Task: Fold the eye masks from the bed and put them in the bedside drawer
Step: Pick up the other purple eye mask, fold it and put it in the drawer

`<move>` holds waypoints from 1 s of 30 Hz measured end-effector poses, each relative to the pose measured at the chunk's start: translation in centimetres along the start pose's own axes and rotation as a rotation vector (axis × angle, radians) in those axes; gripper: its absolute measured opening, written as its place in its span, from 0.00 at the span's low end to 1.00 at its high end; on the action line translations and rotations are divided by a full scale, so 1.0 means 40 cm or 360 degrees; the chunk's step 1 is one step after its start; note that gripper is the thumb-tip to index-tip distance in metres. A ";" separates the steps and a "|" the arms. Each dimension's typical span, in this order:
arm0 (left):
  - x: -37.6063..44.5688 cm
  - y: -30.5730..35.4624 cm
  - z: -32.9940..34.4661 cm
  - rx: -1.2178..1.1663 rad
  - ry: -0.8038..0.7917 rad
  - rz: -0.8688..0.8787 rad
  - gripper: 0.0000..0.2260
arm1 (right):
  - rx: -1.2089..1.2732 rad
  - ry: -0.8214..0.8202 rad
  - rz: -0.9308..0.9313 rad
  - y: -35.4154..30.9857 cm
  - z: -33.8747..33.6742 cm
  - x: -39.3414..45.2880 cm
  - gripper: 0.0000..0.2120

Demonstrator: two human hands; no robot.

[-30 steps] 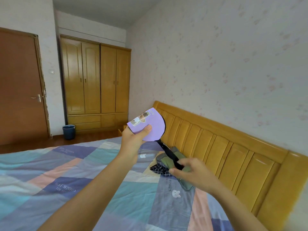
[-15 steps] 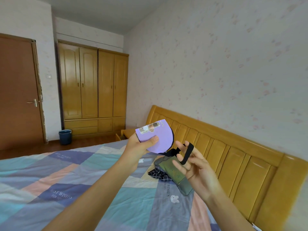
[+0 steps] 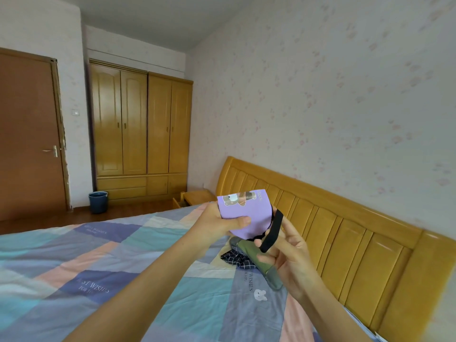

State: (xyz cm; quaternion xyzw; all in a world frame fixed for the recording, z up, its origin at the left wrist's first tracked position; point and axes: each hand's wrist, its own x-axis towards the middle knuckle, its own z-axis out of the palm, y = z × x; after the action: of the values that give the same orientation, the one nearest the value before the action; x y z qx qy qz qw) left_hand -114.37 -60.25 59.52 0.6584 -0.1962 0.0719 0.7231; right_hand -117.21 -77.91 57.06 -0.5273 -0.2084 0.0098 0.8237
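My left hand [image 3: 217,224] holds a folded purple eye mask [image 3: 249,213] up over the bed, thumb across its front. The mask's black strap [image 3: 272,232] loops around the fingers of my right hand [image 3: 286,253], which curl on it just right of the mask. Below my hands, a green eye mask [image 3: 256,260] and a dark checked eye mask [image 3: 235,259] lie on the patchwork quilt [image 3: 123,267] near the headboard. The bedside table [image 3: 195,197] stands beyond the bed's far corner, with its drawer [image 3: 178,202] pulled out a little.
A wooden headboard [image 3: 345,230] runs along the right. A wardrobe [image 3: 140,129] and a brown door [image 3: 27,134] stand at the far wall, with a blue bin [image 3: 98,201] on the floor between them.
My right hand has risen from the bed with the strap and brought it up beside the mask. My left hand has lowered the mask slightly toward it.
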 end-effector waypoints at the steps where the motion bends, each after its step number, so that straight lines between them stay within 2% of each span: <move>1: -0.001 0.001 -0.006 0.0049 -0.0036 0.0003 0.15 | -0.0091 -0.0013 -0.0008 -0.002 0.000 -0.001 0.24; 7: -0.009 0.010 -0.030 0.0307 -0.0367 0.0010 0.16 | -0.0486 -0.0075 -0.0157 -0.023 0.001 0.001 0.21; 11: -0.010 0.012 -0.029 0.0621 -0.0464 -0.0021 0.15 | -0.0660 -0.0135 -0.0177 -0.036 0.007 0.007 0.24; 15: -0.007 0.016 -0.020 0.0860 -0.0502 -0.0008 0.09 | -0.0715 -0.0224 -0.0137 -0.037 0.018 0.014 0.18; 19: -0.014 0.028 -0.003 0.0828 -0.0435 0.0067 0.09 | -0.0721 -0.0164 0.0041 -0.033 0.016 0.038 0.22; 22: -0.019 0.038 0.006 0.0760 -0.0374 0.0143 0.05 | -0.0731 -0.0182 0.0164 -0.033 0.018 0.044 0.19; 27: -0.012 0.049 0.019 0.0231 -0.0299 0.0045 0.10 | -0.0687 -0.0262 0.0280 -0.023 0.020 0.040 0.10; 30: -0.007 0.045 0.028 0.0076 -0.0254 0.0026 0.12 | -0.0532 -0.0288 0.0377 -0.002 0.024 0.037 0.07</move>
State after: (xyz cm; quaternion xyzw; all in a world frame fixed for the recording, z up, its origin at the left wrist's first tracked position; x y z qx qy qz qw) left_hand -115.50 -61.07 61.15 0.6775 -0.2567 0.0299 0.6886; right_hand -116.21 -76.78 57.98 -0.6742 -0.2168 0.1191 0.6959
